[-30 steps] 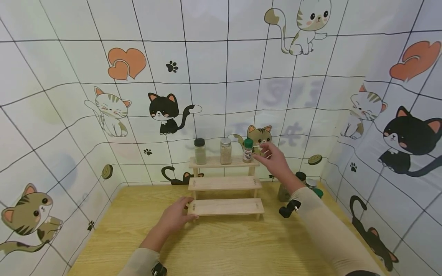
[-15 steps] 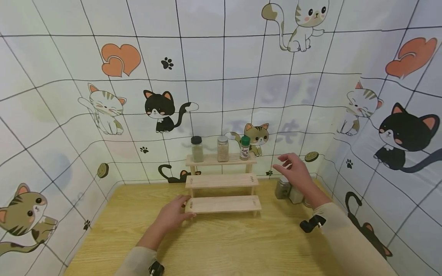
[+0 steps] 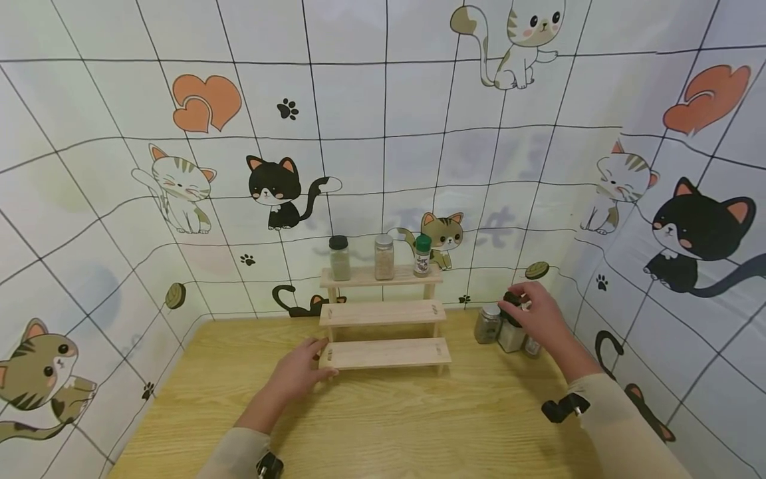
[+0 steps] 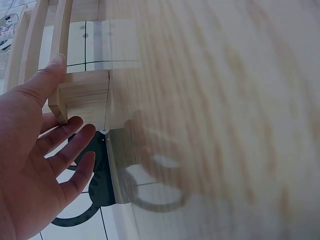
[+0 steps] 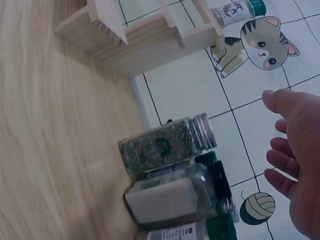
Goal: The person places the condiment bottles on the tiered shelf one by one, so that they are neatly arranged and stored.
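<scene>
A three-tier wooden rack (image 3: pixel 383 313) stands at the back of the table. My left hand (image 3: pixel 296 372) grips the left end of its lowest shelf, thumb laid over the edge in the left wrist view. On the top shelf stand a black-capped spice jar (image 3: pixel 340 263), a silver-capped one (image 3: pixel 384 261) and a small green-capped one (image 3: pixel 421 261). At the right, my right hand (image 3: pixel 538 316) hovers at a cluster of spice jars, fingers loosely bent and spread. It overlaps the black-capped jar (image 3: pixel 510 338) in the head view; the right wrist view shows a gap between fingertips and caps.
Beside the black-capped jar are a silver-capped jar of dried herbs (image 5: pixel 162 145) and a green-capped jar (image 5: pixel 175 233); another green cap (image 5: pixel 205 158) shows behind. Cat-printed wall sheeting (image 3: pixel 353 100) rises behind the table (image 3: pixel 383 426) and on both sides.
The right hand has left the green-capped jar on the top shelf and moved right and down to the jar cluster. The left hand has stayed on the rack.
</scene>
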Demonstrator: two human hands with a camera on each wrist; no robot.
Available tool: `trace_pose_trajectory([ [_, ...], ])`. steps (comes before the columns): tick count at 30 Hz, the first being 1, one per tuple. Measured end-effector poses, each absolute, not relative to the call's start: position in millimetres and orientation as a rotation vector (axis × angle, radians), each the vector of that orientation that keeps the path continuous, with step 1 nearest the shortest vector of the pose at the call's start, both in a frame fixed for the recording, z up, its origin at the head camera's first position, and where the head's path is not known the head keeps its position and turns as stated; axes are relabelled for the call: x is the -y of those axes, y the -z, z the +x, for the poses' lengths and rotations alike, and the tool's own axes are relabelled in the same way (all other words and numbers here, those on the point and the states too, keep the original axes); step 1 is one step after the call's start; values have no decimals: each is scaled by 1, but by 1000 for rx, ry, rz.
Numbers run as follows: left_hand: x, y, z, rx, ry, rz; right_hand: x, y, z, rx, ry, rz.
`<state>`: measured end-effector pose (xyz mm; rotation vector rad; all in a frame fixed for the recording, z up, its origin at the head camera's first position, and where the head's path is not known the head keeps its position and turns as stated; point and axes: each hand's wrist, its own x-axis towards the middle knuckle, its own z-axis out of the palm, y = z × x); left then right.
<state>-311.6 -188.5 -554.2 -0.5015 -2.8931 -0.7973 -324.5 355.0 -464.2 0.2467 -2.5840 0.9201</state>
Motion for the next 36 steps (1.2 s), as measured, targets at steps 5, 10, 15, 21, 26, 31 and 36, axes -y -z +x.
trace_pose_trajectory([
  [5, 189, 555, -312, 2889, 803, -505, -364, 474, -322, 2643, -781, 208],
  [10, 189, 555, -312, 2891, 809, -500, -371, 483, -322, 2699, -710, 164],
  [15, 189, 556, -313, 2893, 816, -493, -374, 490, -320, 2761, -623, 129],
  [21, 190, 557, -314, 2902, 815, -478, -374, 498, -324, 2783, -517, 80],
  [26, 190, 559, -316, 2902, 820, -478, -373, 502, -325, 2791, -420, 69],
  [31, 190, 560, -316, 2902, 820, -480, -368, 503, -324, 2807, -290, 58],
  [36, 189, 558, -315, 2895, 833, -479, -365, 507, -326, 2791, -290, 53],
])
